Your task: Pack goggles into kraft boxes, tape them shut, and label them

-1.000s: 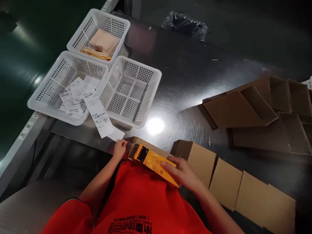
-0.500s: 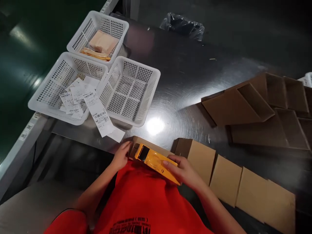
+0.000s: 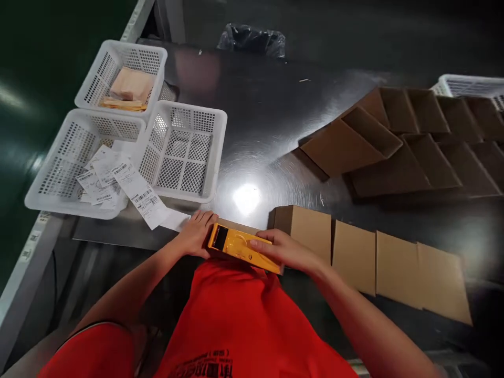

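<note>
My right hand is closed around a yellow tape dispenser with a dark window at its left end. The dispenser lies along a small cardboard box, which rests against the front of the red shirt. At the box's left end, my left hand grips it, fingers bent over the far corner. The dispenser and my hands cover most of this box. Just beyond my left hand lies a strip of printed labels, trailing out of a white basket.
An unfilled white basket and another basket holding packets stand at the left. A row of closed boxes lies to the right. Open cartons are stacked behind it. A plastic-lined bin is past the table's far edge.
My left hand has moved up and over the box's end, with more of the hand on it. The dispenser has tilted slightly flatter. The whole view has shifted, showing more of the right side.
</note>
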Demonstrator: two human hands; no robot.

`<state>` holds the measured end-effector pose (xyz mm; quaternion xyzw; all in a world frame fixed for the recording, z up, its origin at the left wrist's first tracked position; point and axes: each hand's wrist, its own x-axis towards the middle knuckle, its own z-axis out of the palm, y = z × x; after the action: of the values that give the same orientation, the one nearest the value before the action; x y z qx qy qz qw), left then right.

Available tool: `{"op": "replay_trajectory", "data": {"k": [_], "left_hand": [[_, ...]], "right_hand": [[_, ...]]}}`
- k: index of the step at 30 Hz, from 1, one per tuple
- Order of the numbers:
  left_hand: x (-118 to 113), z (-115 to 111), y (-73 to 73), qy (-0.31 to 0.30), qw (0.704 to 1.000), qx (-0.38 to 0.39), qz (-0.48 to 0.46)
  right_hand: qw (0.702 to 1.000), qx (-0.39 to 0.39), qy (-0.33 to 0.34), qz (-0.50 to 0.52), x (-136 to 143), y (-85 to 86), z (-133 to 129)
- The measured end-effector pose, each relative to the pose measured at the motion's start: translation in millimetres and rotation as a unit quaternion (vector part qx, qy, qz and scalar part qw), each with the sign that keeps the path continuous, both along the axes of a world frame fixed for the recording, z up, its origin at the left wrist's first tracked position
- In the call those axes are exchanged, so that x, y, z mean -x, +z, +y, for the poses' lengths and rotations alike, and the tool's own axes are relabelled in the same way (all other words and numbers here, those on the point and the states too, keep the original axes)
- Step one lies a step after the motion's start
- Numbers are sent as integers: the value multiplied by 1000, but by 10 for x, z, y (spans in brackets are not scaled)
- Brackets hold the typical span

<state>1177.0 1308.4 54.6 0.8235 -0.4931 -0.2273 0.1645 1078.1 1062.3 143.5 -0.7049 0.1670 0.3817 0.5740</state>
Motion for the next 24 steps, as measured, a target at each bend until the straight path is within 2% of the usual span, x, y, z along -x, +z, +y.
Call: {"op": "replay_trajectory", "data": {"k": [3, 8, 11, 13, 16, 21, 24], "left_hand": [[-62, 35, 39, -4, 1000, 0, -27], [-241, 227, 165, -13, 998, -28, -47], [-321, 283, 224, -41, 992, -78, -87], [-309, 233, 247, -62, 983, -117, -131], [-149, -35, 248, -96, 970, -153, -160], [310, -732, 200, -144, 972, -147, -117], [410, -919, 187, -157, 970, -149, -113]], "right_hand": [[1000, -15, -7, 11, 145, 25, -217], [997, 39, -70, 23, 648, -77, -639], [995, 47, -88, 9, 828, -179, -716], [994, 46, -97, -5, 870, -235, -710], [994, 42, -97, -19, 881, -296, -709], [993, 41, -102, -42, 859, -362, -752], [992, 30, -113, -49, 897, -390, -762]]}}
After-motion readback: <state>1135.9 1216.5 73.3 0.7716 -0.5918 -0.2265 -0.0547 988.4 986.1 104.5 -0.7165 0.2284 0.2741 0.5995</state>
